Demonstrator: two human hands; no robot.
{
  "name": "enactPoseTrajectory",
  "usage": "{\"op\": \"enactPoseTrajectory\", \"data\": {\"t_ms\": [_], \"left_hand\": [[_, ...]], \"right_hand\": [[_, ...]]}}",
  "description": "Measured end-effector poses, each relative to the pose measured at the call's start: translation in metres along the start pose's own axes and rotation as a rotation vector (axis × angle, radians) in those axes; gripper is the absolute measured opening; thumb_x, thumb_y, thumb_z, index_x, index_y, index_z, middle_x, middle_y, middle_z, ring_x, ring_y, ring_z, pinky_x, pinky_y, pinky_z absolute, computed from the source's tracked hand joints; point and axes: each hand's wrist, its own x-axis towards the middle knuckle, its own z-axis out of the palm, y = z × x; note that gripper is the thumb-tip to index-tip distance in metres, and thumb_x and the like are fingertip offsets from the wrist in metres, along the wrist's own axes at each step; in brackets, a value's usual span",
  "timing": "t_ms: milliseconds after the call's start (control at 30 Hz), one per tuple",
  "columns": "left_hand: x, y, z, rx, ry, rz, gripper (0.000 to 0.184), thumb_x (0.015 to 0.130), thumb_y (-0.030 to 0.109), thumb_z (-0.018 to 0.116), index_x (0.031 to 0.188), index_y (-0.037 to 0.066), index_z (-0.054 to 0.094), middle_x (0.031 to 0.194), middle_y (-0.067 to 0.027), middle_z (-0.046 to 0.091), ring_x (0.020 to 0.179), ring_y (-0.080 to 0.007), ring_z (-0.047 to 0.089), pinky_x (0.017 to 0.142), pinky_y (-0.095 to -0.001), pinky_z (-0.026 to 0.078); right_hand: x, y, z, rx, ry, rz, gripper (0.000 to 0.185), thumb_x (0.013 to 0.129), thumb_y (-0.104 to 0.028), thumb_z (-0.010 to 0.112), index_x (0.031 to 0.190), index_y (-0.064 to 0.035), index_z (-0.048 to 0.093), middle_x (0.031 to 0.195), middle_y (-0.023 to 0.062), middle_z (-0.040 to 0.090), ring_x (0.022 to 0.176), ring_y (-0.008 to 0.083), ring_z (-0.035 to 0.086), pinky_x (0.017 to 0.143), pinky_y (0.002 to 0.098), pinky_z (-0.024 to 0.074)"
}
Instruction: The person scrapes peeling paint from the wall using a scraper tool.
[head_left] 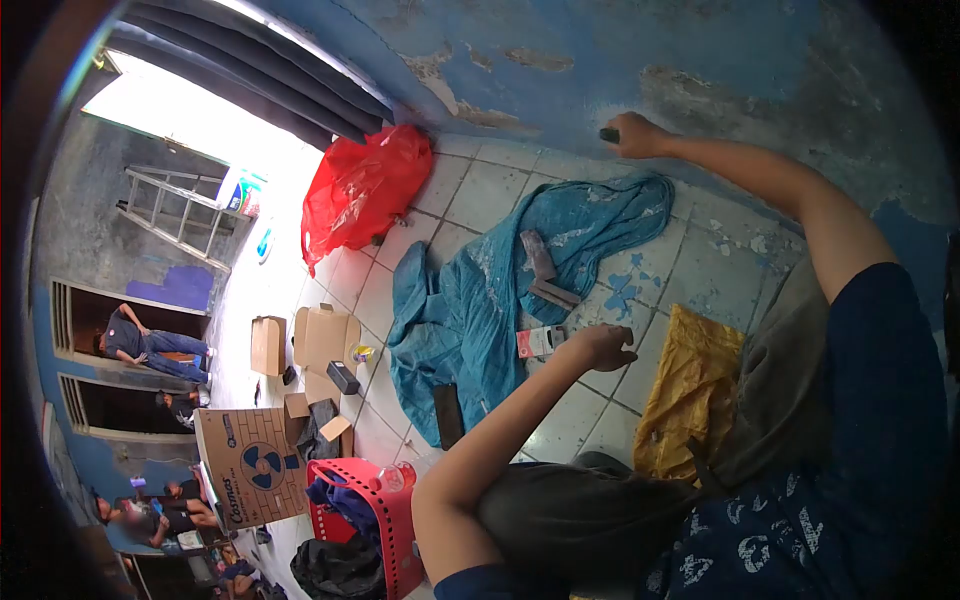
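Note:
My right hand (638, 136) is closed around a small dark block (609, 135), close to the peeling blue wall (560, 95). Most of the block is hidden by my fingers, so I cannot tell its kind. Over the tiled floor, my left hand (603, 349) hangs loosely with fingers apart and nothing in it. Beside it stands a small red and white box (540, 342). A crumpled teal cloth (460, 300) lies along the wall's foot, with two greyish blocks (553, 294) on it. Blue paint flakes (625, 287) are scattered nearby.
A yellow cloth (690, 385) lies by my leg. Farther off are a red plastic bag (365, 190), a Cosmos carton (250, 465), a red basket (400, 530) with dark cloth and a ladder (175, 215). A person (150, 345) stands by a doorway; others sit beyond.

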Motion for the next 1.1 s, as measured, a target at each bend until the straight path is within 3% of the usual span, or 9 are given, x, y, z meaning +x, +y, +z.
{"op": "enactPoseTrajectory", "data": {"t_ms": [67, 400, 500, 667, 733, 800, 867, 967, 1100], "left_hand": [[-0.002, 0.003, -0.003, 0.003, -0.011, -0.008, 0.041, 0.077, 0.039, 0.050, 0.106, 0.009, 0.052, 0.100, -0.0141, 0.057, 0.096, -0.0295, 0.053, 0.080, -0.0374, 0.042], [0.009, -0.009, 0.004, -0.011, 0.039, 0.012, 0.040, 0.076, 0.039, 0.052, 0.105, 0.010, 0.052, 0.102, -0.0117, 0.056, 0.096, -0.0292, 0.052, 0.079, -0.0374, 0.042], [0.008, -0.007, 0.002, 0.000, 0.012, -0.020, 0.040, 0.076, 0.038, 0.052, 0.105, 0.011, 0.052, 0.102, -0.0114, 0.056, 0.096, -0.0288, 0.052, 0.079, -0.0380, 0.042], [0.006, -0.005, 0.001, 0.019, -0.019, -0.019, 0.041, 0.079, 0.038, 0.050, 0.108, 0.009, 0.049, 0.101, -0.0141, 0.055, 0.095, -0.0299, 0.052, 0.079, -0.0383, 0.042], [0.005, -0.005, 0.000, 0.039, -0.036, 0.001, 0.042, 0.081, 0.037, 0.048, 0.110, 0.007, 0.047, 0.100, -0.0169, 0.055, 0.094, -0.0311, 0.052, 0.080, -0.0380, 0.041], [0.002, -0.003, 0.000, 0.014, -0.039, -0.037, 0.039, 0.077, 0.039, 0.051, 0.105, 0.011, 0.052, 0.102, -0.0113, 0.056, 0.096, -0.0287, 0.052, 0.079, -0.0379, 0.042], [-0.001, -0.004, -0.002, 0.005, -0.019, -0.034, 0.040, 0.077, 0.039, 0.051, 0.105, 0.011, 0.052, 0.102, -0.0113, 0.056, 0.096, -0.0288, 0.052, 0.079, -0.0379, 0.042], [0.002, -0.006, 0.001, 0.014, 0.018, -0.021, 0.040, 0.076, 0.038, 0.051, 0.105, 0.011, 0.052, 0.102, -0.0114, 0.056, 0.096, -0.0288, 0.052, 0.079, -0.0377, 0.043], [0.001, -0.007, 0.003, 0.024, -0.007, -0.036, 0.039, 0.076, 0.038, 0.051, 0.105, 0.011, 0.052, 0.103, -0.0112, 0.056, 0.096, -0.0287, 0.052, 0.079, -0.0377, 0.043]], "right_hand": [[-0.004, 0.012, -0.002, 0.021, -0.083, 0.169, 0.024, 0.069, -0.021, 0.057, 0.064, 0.0019, 0.051, 0.056, 0.0167, 0.051, 0.053, 0.0284, 0.050, 0.054, 0.0391, 0.0382], [-0.011, -0.002, -0.007, -0.004, 0.012, 0.065, 0.022, 0.070, -0.019, 0.056, 0.071, 0.0024, 0.055, 0.061, 0.0171, 0.053, 0.058, 0.0288, 0.052, 0.057, 0.0391, 0.0380], [-0.014, -0.034, -0.027, 0.065, -0.140, 0.078, 0.020, 0.071, -0.018, 0.055, 0.071, 0.0022, 0.056, 0.063, 0.0175, 0.054, 0.061, 0.0292, 0.053, 0.060, 0.0389, 0.0391], [-0.028, -0.030, -0.010, 0.050, 0.018, -0.083, 0.021, 0.071, -0.017, 0.057, 0.075, 0.0025, 0.057, 0.067, 0.0171, 0.057, 0.064, 0.0294, 0.055, 0.063, 0.0389, 0.0402], [-0.028, -0.037, -0.010, 0.051, 0.011, -0.070, 0.021, 0.071, -0.018, 0.057, 0.077, 0.0025, 0.058, 0.068, 0.0172, 0.057, 0.066, 0.0295, 0.055, 0.064, 0.0384, 0.0409], [-0.024, -0.049, -0.017, 0.063, 0.001, -0.061, 0.022, 0.071, -0.018, 0.057, 0.079, 0.0025, 0.058, 0.070, 0.0174, 0.058, 0.067, 0.0297, 0.056, 0.064, 0.0380, 0.0416], [-0.019, -0.046, -0.023, 0.054, -0.144, 0.020, 0.024, 0.070, -0.018, 0.058, 0.083, 0.0018, 0.059, 0.073, 0.0189, 0.059, 0.069, 0.0296, 0.056, 0.066, 0.0372, 0.0429], [-0.024, -0.009, -0.004, 0.013, 0.020, 0.073, 0.021, 0.069, -0.018, 0.058, 0.078, 0.0016, 0.058, 0.068, 0.0187, 0.057, 0.066, 0.0288, 0.056, 0.063, 0.0381, 0.0420], [-0.017, -0.018, -0.015, 0.027, -0.033, 0.078, 0.021, 0.069, -0.019, 0.058, 0.075, 0.0008, 0.057, 0.067, 0.0180, 0.056, 0.065, 0.0290, 0.055, 0.062, 0.0383, 0.0418]]}}
